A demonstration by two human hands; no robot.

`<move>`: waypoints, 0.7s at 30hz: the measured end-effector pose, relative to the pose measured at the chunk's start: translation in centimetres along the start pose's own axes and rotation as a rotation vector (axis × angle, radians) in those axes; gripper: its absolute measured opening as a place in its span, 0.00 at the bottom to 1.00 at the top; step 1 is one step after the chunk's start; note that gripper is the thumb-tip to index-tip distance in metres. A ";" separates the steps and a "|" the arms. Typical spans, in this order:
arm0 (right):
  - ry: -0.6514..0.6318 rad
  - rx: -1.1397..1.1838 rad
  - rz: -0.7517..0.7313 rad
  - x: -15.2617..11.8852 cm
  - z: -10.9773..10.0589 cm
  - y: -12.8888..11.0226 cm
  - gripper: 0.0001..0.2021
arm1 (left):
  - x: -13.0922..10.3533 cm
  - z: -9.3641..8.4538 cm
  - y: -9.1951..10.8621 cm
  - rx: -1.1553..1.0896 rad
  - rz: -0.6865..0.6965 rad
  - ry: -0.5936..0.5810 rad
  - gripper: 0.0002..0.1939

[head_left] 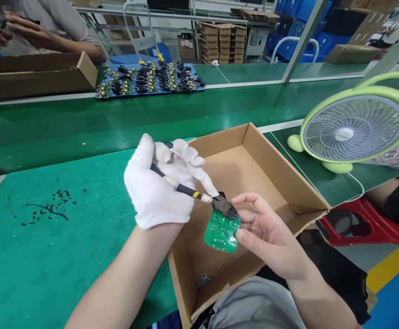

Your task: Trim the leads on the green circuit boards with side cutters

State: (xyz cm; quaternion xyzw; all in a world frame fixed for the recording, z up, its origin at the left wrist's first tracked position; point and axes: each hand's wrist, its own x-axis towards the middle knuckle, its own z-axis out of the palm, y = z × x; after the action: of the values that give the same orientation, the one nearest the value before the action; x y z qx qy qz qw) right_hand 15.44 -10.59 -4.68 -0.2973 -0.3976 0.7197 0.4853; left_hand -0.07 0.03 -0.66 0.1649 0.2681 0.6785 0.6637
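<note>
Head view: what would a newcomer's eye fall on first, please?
Probably the gloved left hand near the centre, holding pliers at a green circuit board. The bare right hand holds that board over a cardboard box. The lime fan stands out at right.

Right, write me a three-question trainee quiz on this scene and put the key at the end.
1. True or false: the right hand is bare.
2. What does the left hand hold? A: tweezers; B: cutting pliers; C: a screwdriver.
3. Fill in the blank: the green circuit board is held over an open cardboard ____.

Key: 1 true; 2 B; 3 box.
</note>
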 end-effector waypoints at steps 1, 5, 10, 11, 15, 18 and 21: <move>0.000 0.000 0.001 0.0 0.0 0.0 0.16 | 0.0 0.0 0.0 -0.011 -0.005 0.014 0.25; 0.000 -0.021 0.005 0.0 0.0 0.0 0.17 | -0.1 0.5 0.3 -0.052 -0.012 0.085 0.25; 0.000 -0.037 -0.002 0.0 -0.1 0.0 0.18 | -0.1 0.6 0.5 -0.009 0.016 0.082 0.25; 0.003 -0.039 -0.001 0.0 -0.1 0.0 0.18 | -0.1 0.5 0.5 -0.006 0.015 0.064 0.25; 0.012 -0.050 0.006 0.0 0.0 -0.1 0.18 | 0.0 0.4 0.2 -0.081 0.027 0.004 0.25; 0.013 -0.031 -0.001 0.0 0.0 -0.1 0.18 | 0.1 0.4 -0.1 -0.076 0.015 -0.014 0.25; 0.012 -0.001 0.002 -0.1 0.0 -0.1 0.20 | 0.1 0.3 -0.2 -0.065 -0.001 -0.056 0.25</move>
State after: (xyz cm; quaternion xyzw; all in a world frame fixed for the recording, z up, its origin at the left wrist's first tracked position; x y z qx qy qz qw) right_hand 15.49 -10.65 -4.63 -0.3022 -0.3946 0.7183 0.4868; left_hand 0.24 0.13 -0.59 0.1620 0.2275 0.6816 0.6763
